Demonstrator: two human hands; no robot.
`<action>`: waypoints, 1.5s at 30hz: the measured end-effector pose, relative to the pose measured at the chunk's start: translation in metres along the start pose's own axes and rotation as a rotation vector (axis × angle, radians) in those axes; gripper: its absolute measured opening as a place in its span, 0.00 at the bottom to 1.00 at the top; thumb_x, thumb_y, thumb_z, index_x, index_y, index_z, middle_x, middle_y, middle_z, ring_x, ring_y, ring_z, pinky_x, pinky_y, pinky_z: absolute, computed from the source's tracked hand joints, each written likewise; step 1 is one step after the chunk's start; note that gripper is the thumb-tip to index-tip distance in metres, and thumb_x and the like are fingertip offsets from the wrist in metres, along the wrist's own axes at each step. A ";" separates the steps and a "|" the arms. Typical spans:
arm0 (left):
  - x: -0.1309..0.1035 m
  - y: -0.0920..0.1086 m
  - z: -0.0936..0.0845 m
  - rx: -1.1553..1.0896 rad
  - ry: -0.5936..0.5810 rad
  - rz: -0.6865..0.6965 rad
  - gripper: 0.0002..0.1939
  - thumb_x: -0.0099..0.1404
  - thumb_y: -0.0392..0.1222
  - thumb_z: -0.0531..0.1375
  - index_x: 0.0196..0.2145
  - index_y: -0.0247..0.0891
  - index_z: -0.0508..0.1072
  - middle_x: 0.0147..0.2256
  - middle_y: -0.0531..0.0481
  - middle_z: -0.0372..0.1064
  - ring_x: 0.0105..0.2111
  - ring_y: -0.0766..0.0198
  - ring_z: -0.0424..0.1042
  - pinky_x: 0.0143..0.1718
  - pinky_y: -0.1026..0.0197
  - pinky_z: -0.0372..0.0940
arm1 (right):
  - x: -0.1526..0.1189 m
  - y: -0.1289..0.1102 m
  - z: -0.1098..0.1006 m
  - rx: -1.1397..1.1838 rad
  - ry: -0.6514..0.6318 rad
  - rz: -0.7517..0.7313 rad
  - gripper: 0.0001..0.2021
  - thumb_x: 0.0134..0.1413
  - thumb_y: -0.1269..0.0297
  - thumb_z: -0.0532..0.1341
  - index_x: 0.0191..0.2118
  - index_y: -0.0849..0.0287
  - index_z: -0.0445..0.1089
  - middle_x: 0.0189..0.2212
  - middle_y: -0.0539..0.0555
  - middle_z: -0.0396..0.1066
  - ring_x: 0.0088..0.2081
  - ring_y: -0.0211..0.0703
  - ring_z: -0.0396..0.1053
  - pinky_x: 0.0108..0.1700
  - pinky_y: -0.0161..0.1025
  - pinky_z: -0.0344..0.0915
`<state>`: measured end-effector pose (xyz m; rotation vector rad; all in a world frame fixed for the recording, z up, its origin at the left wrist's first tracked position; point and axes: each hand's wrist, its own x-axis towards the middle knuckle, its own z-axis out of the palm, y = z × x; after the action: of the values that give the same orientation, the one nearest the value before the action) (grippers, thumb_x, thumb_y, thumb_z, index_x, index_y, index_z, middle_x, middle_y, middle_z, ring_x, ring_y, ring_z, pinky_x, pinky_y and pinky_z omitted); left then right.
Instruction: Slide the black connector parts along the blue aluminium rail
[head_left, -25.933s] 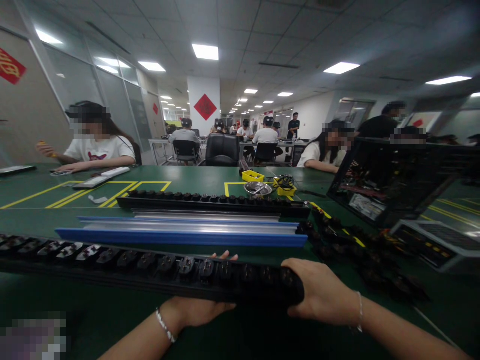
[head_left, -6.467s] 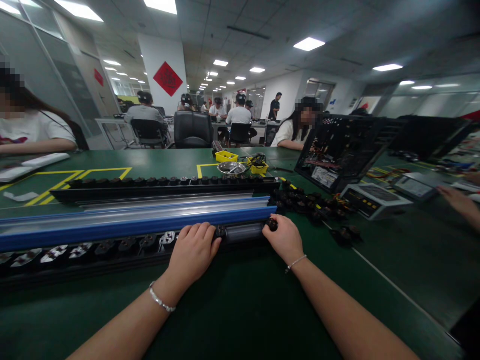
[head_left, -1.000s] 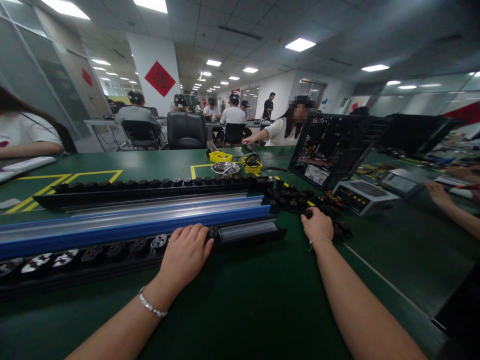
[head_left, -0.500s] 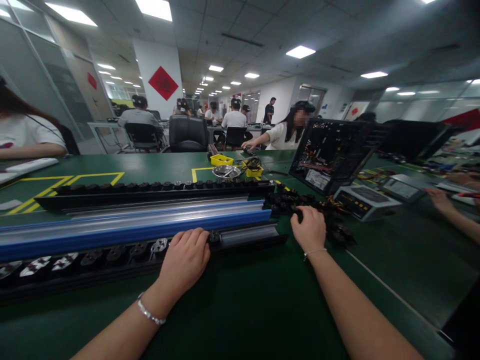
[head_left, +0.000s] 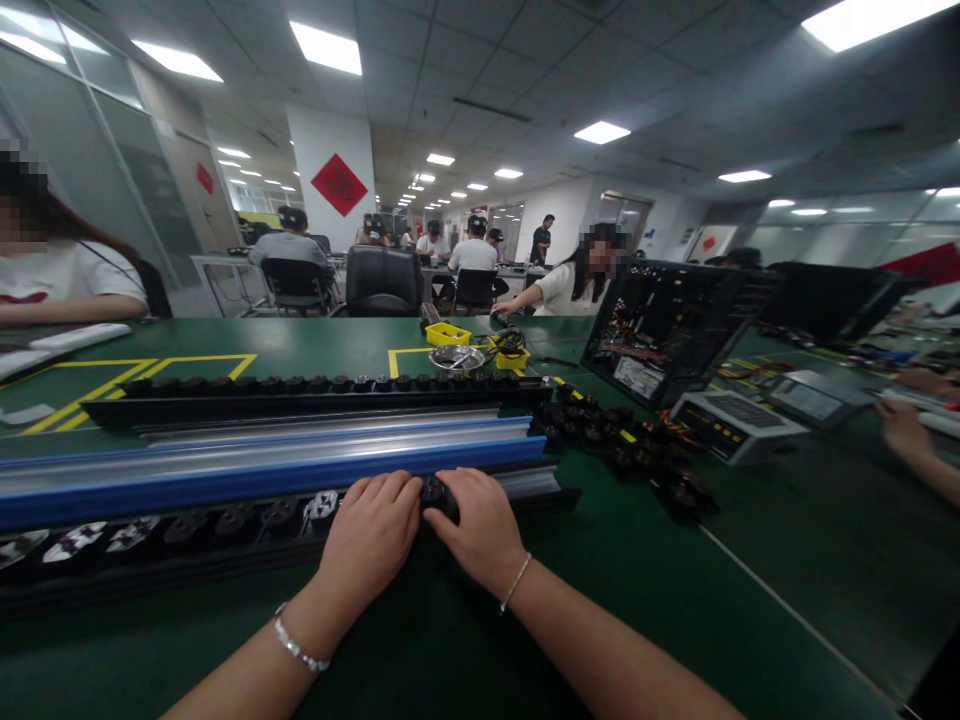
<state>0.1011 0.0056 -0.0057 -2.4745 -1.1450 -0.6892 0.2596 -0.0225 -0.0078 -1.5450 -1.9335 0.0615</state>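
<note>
In front of me a long black rail (head_left: 561, 498) holds a row of dark, round-faced socket modules (head_left: 236, 520), some with shiny metal faces. My left hand (head_left: 373, 530) is closed over this rail, fingers curled across its far side and hiding part of the row. Right beside it, my right hand (head_left: 480, 525) grips a black socket module (head_left: 438, 497) at the rail, thumb on the near side. My right fingertips are partly hidden. Just behind lies a blue rail (head_left: 480, 447) with a silvery channel.
Another filled black rail (head_left: 315, 402) lies farther back. Loose black modules (head_left: 622, 435) are heaped to the right, near a power supply (head_left: 739, 425) and an open computer case (head_left: 667, 330). Yellow bins (head_left: 448, 334) and a metal dish (head_left: 457, 357) stand behind. Co-workers sit around the table.
My right hand has moved left from the heap of loose modules to the rail, bringing a black socket module beside my left hand. The left hand stays on the rail.
</note>
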 end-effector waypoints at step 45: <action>-0.001 0.001 -0.001 -0.036 0.001 -0.012 0.13 0.65 0.40 0.49 0.43 0.39 0.70 0.42 0.44 0.70 0.41 0.57 0.68 0.43 0.52 0.58 | 0.004 -0.003 0.007 -0.102 0.143 0.114 0.10 0.49 0.64 0.56 0.38 0.60 0.68 0.37 0.56 0.71 0.42 0.47 0.65 0.49 0.44 0.57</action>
<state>0.1011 0.0038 -0.0056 -2.4988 -1.1573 -0.7203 0.2533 -0.0172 -0.0097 -1.6780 -1.7604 -0.0975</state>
